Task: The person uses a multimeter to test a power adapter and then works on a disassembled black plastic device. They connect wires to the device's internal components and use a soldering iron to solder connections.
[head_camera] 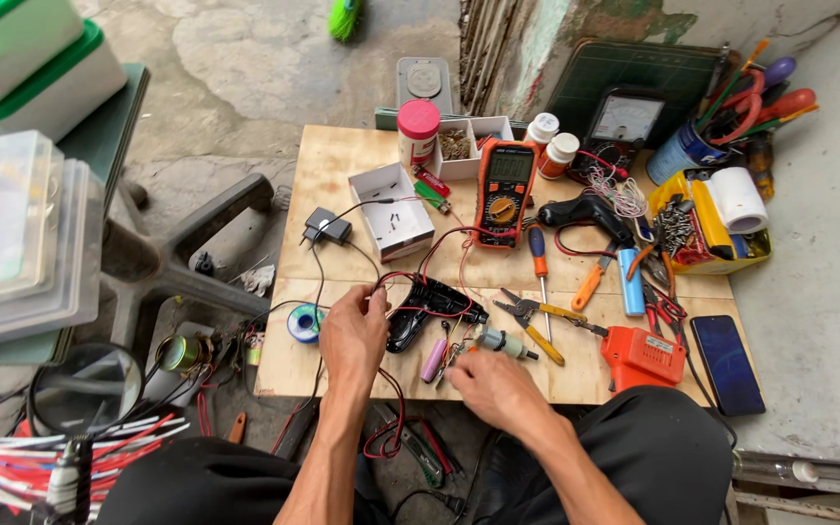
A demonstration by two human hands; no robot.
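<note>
My left hand [352, 335] rests on the plywood board [342, 185], fingers pinched on red and black wires [410, 311] beside a black plastic housing [427, 307]. My right hand [491, 381] lies near the board's front edge, fingertips closed on small parts next to a small grey motor [501, 341] and a pink cylindrical cell [435, 359]. What exactly the right fingers hold is hidden.
An orange multimeter [505, 192], screwdriver [540, 267], yellow-handled pliers [537, 323], orange drill [642, 357], black glue gun [585, 212], blue cell [630, 282], white boxes [393, 209], solder spool [303, 323] and phone [726, 363] crowd the board. Wire bundles [41, 467] lie lower left.
</note>
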